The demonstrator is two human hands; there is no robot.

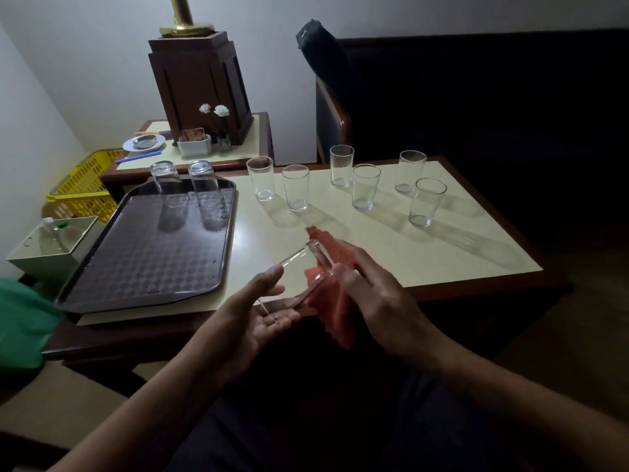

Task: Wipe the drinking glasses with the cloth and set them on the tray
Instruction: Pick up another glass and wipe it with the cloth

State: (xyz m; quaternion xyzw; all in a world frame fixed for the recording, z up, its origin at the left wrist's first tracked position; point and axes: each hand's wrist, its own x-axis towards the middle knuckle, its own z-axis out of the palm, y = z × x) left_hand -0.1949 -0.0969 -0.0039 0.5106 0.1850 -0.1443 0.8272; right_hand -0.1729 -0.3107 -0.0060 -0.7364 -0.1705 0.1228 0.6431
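Two glasses (185,185) had already been set upside down at the far end of the tray (143,260), which lay on the tabletop (391,243) to the left of the left hand (258,311) and beyond it; six more glasses (366,187) stood upright on the tabletop, well beyond both hands and mostly to the right, and by their position they were judged not yet wiped; the task was therefore reckoned at roughly a quarter done, with a seventh glass in hand.

That glass (299,274) was held tilted on its side between the two hands, just above the near edge of the tabletop; its base was rested in the left hand, which was held palm up and largely open, the fingers (269,275) stretched along the side of the glass and only loosely curled, so that the glass was cradled rather than squeezed.

The right hand (374,294) was closed around the red cloth (335,311); the cloth was pressed against the mouth end of the glass and was draped down below the hand; whether part of it had been pushed inside the glass could not be told, as that end was blurred; the wiping of this glass was judged to be under way, with its placing on the tray still to be done.
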